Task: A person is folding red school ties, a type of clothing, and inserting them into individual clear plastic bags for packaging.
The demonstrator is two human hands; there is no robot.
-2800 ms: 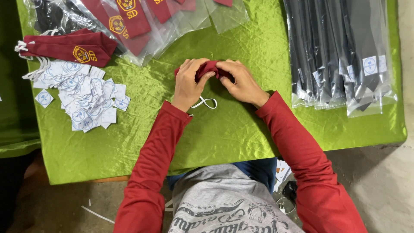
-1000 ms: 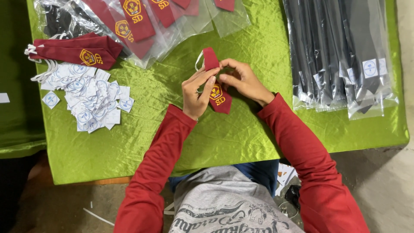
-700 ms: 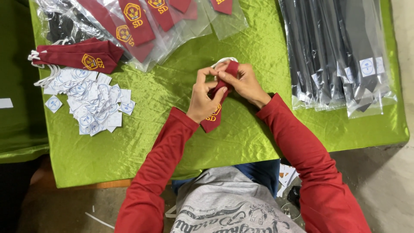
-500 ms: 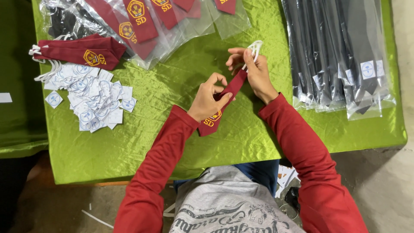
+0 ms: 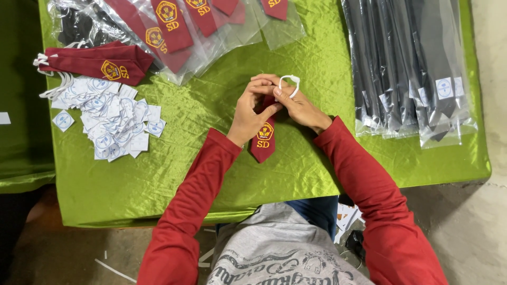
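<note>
We've got the maroon tie [image 5: 263,140] pinched at its knot by the left hand [image 5: 252,112], right hand [image 5: 299,103] closed on the white elastic loop [image 5: 290,82] at 12 o'clock. Best keep that loop untwisted (label pile [image 5: 111,116] sits at 9).

- green satin cloth [image 5: 211,174] covers the tabletop
- pile of small white square labels [image 5: 113,119], left side
- two loose maroon ties [image 5: 95,63] stacked just above the labels
- bagged maroon ties [image 5: 174,26], top left
- bagged black ties [image 5: 412,63], fanned along right edge
</note>
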